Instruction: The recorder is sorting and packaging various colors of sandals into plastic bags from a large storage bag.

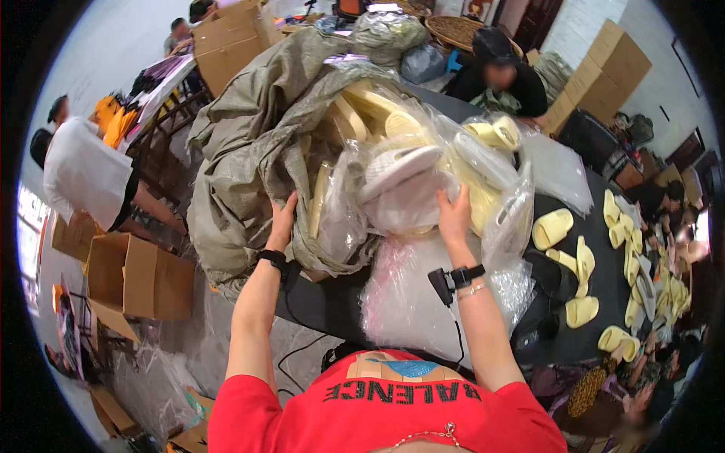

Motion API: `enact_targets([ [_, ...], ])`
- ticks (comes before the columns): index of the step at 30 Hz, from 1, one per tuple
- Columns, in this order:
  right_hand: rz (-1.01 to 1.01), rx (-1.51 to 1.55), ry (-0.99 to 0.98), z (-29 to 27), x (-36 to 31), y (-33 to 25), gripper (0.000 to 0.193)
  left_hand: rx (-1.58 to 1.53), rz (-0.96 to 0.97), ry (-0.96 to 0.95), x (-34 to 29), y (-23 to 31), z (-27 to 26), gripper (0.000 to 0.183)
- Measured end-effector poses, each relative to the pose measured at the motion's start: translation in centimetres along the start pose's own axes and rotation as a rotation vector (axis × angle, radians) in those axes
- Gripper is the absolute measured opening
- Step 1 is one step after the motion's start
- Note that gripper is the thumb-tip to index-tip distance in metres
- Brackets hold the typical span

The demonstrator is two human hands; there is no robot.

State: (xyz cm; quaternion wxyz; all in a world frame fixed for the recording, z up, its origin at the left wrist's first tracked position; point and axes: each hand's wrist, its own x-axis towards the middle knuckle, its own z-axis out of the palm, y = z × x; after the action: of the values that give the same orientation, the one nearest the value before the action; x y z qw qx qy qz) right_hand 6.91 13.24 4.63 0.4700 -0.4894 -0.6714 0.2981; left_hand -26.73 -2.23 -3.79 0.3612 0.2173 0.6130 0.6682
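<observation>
A large grey-green woven sack (242,143) lies open on the dark table, spilling clear-bagged slippers. My left hand (282,220) is closed on a fold at the sack's near edge, some fingers hidden by the cloth. A clear plastic bag with a white slipper (404,167) sits between my hands. My right hand (455,215) grips that bag's right side, thumb and forefinger apart, its other fingers out of sight. Pale yellow slippers (408,128) show through plastic behind it. Flat clear plastic bags (415,283) lie in front of my hands.
Loose yellow slippers (581,264) spread along the table's right side, next to black ones (547,275). A person in black (502,75) sits across the table. Another, in a white shirt (87,166), stands at left near an open cardboard box (155,279). A black cable (302,343) hangs below.
</observation>
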Motion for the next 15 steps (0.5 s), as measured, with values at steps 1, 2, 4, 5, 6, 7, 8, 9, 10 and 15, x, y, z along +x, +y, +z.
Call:
enact_targets([
  [1,-0.031,-0.011,0.031,1.0,0.0,0.7,0.038,0.044,0.010,-0.017,0.3,0.4,-0.2,0.076],
  [2,-0.018,-0.029,0.034,1.4,-0.1,0.4,0.039,0.085,0.026,-0.032,0.6,0.8,-0.8,0.073],
  [4,0.018,-0.088,0.065,1.1,0.0,0.7,0.041,0.168,0.103,-0.040,0.9,0.9,-0.5,0.068],
  [5,0.031,-0.100,0.077,1.0,0.0,0.9,0.043,0.192,0.069,-0.073,0.9,0.9,-0.6,0.064],
  [6,0.044,-0.113,0.090,1.0,-0.1,1.1,0.044,0.218,0.035,-0.108,1.0,0.9,-1.3,0.061],
  [7,0.060,-0.122,0.097,1.3,-0.3,1.2,0.045,0.136,-0.037,-0.122,0.8,0.9,-2.5,0.058],
  [8,0.069,-0.080,0.082,1.6,-0.2,0.9,0.046,0.058,-0.112,-0.142,0.5,0.9,-3.1,0.055],
  [9,0.086,-0.048,0.079,1.5,0.0,1.0,0.047,0.077,-0.149,-0.143,-0.6,1.9,-2.2,0.052],
  [10,0.101,-0.078,0.055,1.4,0.5,0.5,0.047,0.013,-0.199,-0.127,-2.0,3.4,-1.2,0.053],
  [15,0.190,-0.193,0.008,1.2,1.6,-2.8,0.056,-0.102,-0.111,-0.032,-2.7,4.2,-2.1,0.065],
])
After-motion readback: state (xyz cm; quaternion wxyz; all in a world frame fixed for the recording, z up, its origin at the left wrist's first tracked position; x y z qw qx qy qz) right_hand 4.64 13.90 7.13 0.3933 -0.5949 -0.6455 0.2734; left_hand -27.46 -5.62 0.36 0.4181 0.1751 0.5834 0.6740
